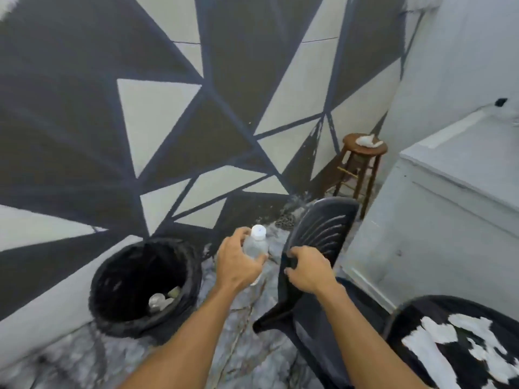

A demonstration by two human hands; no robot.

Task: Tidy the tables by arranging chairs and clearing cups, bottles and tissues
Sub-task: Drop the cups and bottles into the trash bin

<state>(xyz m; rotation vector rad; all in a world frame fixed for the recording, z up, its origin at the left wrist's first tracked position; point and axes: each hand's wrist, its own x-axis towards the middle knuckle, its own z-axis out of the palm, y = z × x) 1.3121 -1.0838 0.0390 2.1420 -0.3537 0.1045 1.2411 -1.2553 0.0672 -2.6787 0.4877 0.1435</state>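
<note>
Bottle (255,245), clear plastic, white cap: gripped in left hand (238,265), held over the floor just right of black-lined bin (97,299). Chair (317,240), black: backrest edge grasped by right hand (309,272). Stool (365,150), corner: 1 tissue (368,141) on seat.

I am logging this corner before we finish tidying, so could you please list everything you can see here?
bottle: one, clear with white cap, between bin and chair
bin: one, black, on the floor at the left
rubbish: a few pale pieces, inside the bin
chair: one, black, centre
stool: one, brown wood, far corner
tissue: one, white, on the stool seat
table: one, black with white patches, lower right
cabinet: one, white, at the right
left hand: grips the bottle
right hand: grips the chair back
</note>
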